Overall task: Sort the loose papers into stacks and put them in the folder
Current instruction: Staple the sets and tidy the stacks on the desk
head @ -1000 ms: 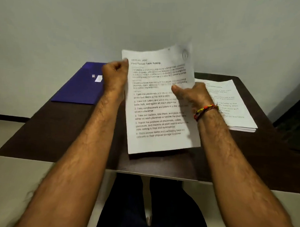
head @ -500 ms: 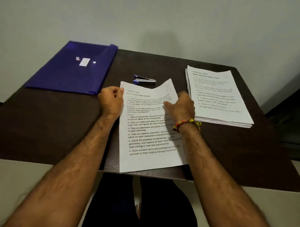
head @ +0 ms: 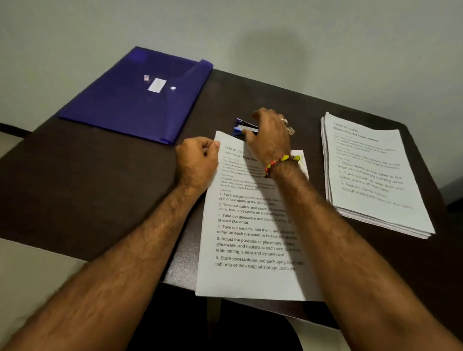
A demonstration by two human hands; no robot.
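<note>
The papers (head: 252, 228), which a second ago were held up off the counter (head: 93, 186) by both hands, now lie flat at its 6 o'clock edge, their near end hanging a little over the rim. The right hand (head: 269, 137) has left the sheets and gone up to 12 o'clock of them, where its fingers curl round the small blue stapler (head: 241, 127) lying just beyond the top edge; it appears to have hold of it, though the far fingers are hidden. The left hand (head: 198, 161) grips the papers' top-left corner, thumb and fingers pinched on the edge, pinning them in place.

This suggests the set is squared up and about to be stapled at that corner, so one stack is nearly finished while nothing has gone into the folder yet.

The purple folder (head: 138, 96) lies closed at 10 o'clock, well apart from the papers, its far corner running past the counter's back edge. A second, thicker stack (head: 374, 177) sits at 2 o'clock, near the right forearm but not touching it, with its sheets fanned slightly along the left and near edges.

Nothing lies between the stapler and the pinched corner. The overhang at the near edge is the risk: a tug on the sheets could slide them off toward the lap
</note>
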